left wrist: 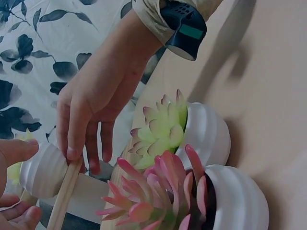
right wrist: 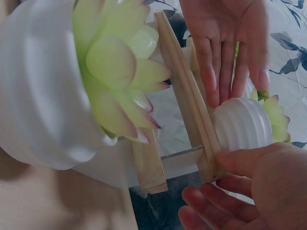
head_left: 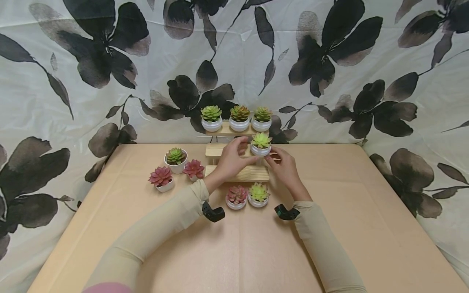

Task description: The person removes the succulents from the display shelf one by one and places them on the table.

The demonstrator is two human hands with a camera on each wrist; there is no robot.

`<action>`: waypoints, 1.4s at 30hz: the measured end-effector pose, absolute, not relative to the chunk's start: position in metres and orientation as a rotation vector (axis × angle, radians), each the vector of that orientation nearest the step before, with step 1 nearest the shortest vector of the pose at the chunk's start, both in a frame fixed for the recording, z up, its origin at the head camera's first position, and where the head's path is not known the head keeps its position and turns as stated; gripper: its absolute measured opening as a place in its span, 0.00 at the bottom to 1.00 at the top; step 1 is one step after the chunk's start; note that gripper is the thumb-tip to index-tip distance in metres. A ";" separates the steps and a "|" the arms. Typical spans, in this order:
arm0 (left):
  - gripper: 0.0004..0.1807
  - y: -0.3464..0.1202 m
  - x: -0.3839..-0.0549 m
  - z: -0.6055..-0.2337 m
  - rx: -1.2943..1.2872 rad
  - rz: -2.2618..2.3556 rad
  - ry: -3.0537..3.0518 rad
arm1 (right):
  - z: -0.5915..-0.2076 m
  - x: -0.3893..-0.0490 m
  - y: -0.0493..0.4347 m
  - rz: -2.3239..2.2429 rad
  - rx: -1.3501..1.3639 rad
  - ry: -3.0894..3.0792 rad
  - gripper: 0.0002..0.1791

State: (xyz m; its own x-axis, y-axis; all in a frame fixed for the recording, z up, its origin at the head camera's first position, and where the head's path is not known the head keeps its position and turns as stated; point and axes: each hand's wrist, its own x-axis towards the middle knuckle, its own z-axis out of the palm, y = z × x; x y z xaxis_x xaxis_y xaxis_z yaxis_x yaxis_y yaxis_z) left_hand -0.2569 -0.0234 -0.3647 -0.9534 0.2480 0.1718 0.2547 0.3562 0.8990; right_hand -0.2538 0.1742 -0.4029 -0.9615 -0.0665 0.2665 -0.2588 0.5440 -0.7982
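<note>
A light green succulent in a white ridged pot (head_left: 260, 149) stands at the right end of the middle tier of a wooden stepped stand (head_left: 238, 174). To the pot's left is my left hand (head_left: 231, 160), its fingers extended and the fingertips near the pot's side. My right hand (head_left: 285, 166) is at the other side; in the right wrist view its thumb touches the white pot (right wrist: 242, 124), while the other fingers spread beside the tier's end. In the left wrist view, my right hand (left wrist: 98, 103) reaches down to the pot and tier edge.
On the top tier stand three potted succulents, including a reddish-green one (head_left: 239, 116). Before the stand are a pink succulent (head_left: 236, 197) and a light green one (head_left: 258, 195). Left of it are a green succulent (head_left: 176, 158) and two pink ones (head_left: 161, 179). Floral cloth (head_left: 238, 49) hangs behind.
</note>
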 end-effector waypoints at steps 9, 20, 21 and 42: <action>0.38 -0.015 -0.267 -0.366 -0.499 -1.671 -2.575 | -0.402 -0.253 0.175 1.368 0.272 -2.580 0.23; 0.38 -0.008 -0.275 -0.370 -0.512 -1.675 -2.570 | -0.402 -0.255 0.174 1.376 0.296 -2.564 0.23; 0.38 -0.007 -0.276 -0.370 -0.509 -1.678 -2.570 | -0.402 -0.255 0.174 1.374 0.296 -2.567 0.23; 0.34 0.001 -0.277 -0.369 -0.528 -1.655 -2.568 | -0.402 -0.255 0.175 1.342 0.282 -2.593 0.23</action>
